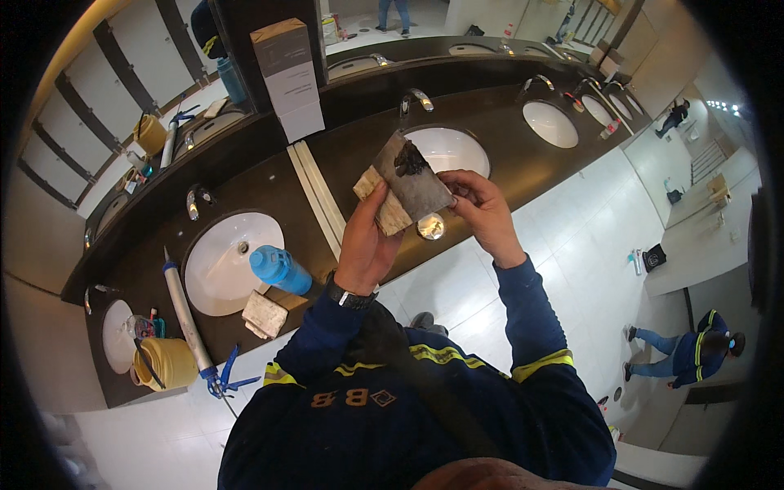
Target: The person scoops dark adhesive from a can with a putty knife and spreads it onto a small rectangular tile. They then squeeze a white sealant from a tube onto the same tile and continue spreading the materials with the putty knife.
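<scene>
Nearest the camera is the dark blue top (441,408) of the person at work, with bright yellow bands on it. Past it, the two hands hold a flat gray plate (429,196) up in the air, by the edge of the dark counter (506,94). A lump of black stuff (411,159) sits on the plate, on the side away from the body. The left hand (367,249) is curled around a pale, rough block (385,204), which lies against the plate. I cannot tell if the two are stuck together. The right hand (487,214) pinches the plate's corner with thumb and fingers.

It looks like the step now is getting the plate and its black stuff ready. I think the next move needs a firm left hold, and right fingers that keep out of the black lump.

Just beyond the hands is a white sink (457,151) with a silver tap (418,100). Left of the hands are long pale strips (314,200), then a blue bottle (280,269) near another pale block (264,316). Farther left are a caulking gun (186,314) and a yellow bucket (171,363). Well off to the right, another person (690,351) is there.
</scene>
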The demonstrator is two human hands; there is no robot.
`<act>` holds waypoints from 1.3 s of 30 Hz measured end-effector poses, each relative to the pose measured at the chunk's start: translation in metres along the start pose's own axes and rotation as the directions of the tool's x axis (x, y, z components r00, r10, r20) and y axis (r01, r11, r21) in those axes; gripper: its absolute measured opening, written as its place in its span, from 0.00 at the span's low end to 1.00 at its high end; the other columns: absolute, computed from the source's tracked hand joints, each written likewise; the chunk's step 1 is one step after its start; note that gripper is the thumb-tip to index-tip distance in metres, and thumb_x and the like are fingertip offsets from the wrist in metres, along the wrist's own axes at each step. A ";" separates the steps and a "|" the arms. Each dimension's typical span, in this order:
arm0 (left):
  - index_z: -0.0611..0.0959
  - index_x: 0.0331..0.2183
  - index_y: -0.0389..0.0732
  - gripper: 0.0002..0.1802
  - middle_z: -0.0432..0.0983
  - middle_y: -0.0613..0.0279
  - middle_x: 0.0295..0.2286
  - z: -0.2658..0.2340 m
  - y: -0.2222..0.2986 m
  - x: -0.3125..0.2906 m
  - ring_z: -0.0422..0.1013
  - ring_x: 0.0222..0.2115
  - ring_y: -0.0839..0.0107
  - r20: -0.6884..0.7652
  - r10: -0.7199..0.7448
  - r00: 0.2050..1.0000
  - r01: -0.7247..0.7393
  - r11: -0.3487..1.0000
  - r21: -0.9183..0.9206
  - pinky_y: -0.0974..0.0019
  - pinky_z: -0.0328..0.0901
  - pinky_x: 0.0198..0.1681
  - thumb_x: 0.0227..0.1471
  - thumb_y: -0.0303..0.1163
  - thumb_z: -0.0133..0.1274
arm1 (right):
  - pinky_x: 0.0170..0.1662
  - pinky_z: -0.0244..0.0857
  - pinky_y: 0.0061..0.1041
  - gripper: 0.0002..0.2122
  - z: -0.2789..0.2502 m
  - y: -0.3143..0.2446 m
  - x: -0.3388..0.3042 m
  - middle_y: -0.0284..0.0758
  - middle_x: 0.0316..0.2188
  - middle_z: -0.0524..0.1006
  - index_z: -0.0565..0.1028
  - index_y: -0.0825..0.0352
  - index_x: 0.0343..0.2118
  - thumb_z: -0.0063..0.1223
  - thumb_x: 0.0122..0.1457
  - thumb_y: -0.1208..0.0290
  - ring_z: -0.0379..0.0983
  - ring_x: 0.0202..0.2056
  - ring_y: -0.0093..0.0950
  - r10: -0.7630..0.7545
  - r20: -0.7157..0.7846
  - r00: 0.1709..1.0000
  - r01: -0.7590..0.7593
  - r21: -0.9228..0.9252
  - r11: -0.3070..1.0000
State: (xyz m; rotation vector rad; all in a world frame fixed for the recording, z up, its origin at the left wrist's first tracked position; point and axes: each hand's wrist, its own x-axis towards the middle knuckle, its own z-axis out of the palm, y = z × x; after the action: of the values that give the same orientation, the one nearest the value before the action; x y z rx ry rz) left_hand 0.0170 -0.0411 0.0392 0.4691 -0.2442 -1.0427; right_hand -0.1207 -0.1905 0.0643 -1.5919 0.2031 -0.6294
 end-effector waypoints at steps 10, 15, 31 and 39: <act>0.70 0.55 0.39 0.19 0.72 0.59 0.51 0.002 0.007 -0.017 0.70 0.52 0.67 0.244 -0.018 0.970 0.020 1.000 -0.006 0.58 0.65 0.58 0.64 0.32 0.47 | 0.40 0.62 0.20 0.15 -0.003 -0.060 -0.014 0.34 0.42 0.75 0.79 0.67 0.47 0.58 0.55 0.79 0.67 0.36 0.21 -0.118 0.086 0.989 0.145 -0.466 0.873; 0.69 0.55 0.38 0.21 0.73 0.57 0.50 -0.002 0.000 -0.016 0.72 0.50 0.65 0.228 -0.003 0.974 -0.001 1.000 0.016 0.54 0.66 0.57 0.65 0.35 0.46 | 0.36 0.61 0.20 0.14 0.003 -0.075 -0.018 0.35 0.42 0.75 0.79 0.67 0.45 0.58 0.54 0.79 0.65 0.32 0.21 -0.180 0.037 0.983 0.168 -0.573 0.802; 0.81 0.41 0.34 0.18 0.73 0.44 0.46 -0.137 -0.050 0.029 0.75 0.38 0.54 0.108 -0.237 0.965 -0.135 -0.098 0.986 0.55 0.68 0.41 0.55 0.38 0.55 | 0.38 0.69 0.39 0.10 -0.036 0.094 0.086 0.45 0.30 0.78 0.80 0.66 0.39 0.54 0.58 0.67 0.76 0.33 0.43 -0.028 0.265 0.964 0.261 -0.918 0.297; 0.87 0.34 0.41 0.12 0.48 0.39 0.64 -0.154 -0.070 0.063 0.70 0.51 0.43 0.129 -0.070 0.989 -0.146 -0.556 0.818 0.52 0.68 0.52 0.53 0.34 0.52 | 0.41 0.71 0.44 0.09 -0.003 0.175 0.156 0.48 0.28 0.79 0.78 0.67 0.33 0.56 0.53 0.67 0.77 0.34 0.46 0.113 0.305 0.946 0.291 -0.948 0.127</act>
State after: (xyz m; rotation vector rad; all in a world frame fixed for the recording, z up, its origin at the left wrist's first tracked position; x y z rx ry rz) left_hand 0.0571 -0.0863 -0.1313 2.2373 -1.5243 -0.3003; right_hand 0.0484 -0.2926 -0.0612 -3.0864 0.3293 -0.2380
